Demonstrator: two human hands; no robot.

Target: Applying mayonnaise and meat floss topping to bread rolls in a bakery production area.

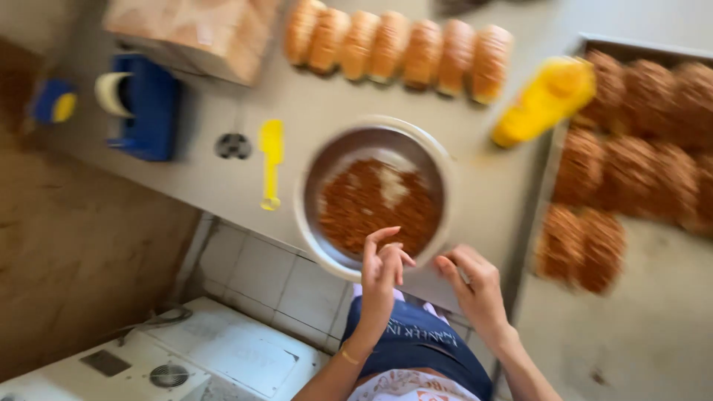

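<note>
A person's two bare hands meet at the near rim of a round metal bowl [301,200] that sits at the edge of a grey counter [475,186]. The bowl holds a loose heap of reddish-brown shredded topping [371,208], with a pale patch of bare metal showing through. The left hand [380,271] is raised over the bowl's near edge, fingers loosely curled and holding nothing that can be seen; the right hand [475,286] rests just beside the rim, fingers bent inward — whether it pinches anything cannot be told through the blur.

To the right, a tray [594,38] carries buns coated in the same brown topping [631,163], its far side cut off by the frame. A row of plain golden buns [401,48] lines the counter's back edge, a yellow squeeze bottle [542,100] lying between them and the tray. A yellow scraper [271,160] and a blue tape dispenser [145,104] lie left of the bowl — all softened by motion blur.
</note>
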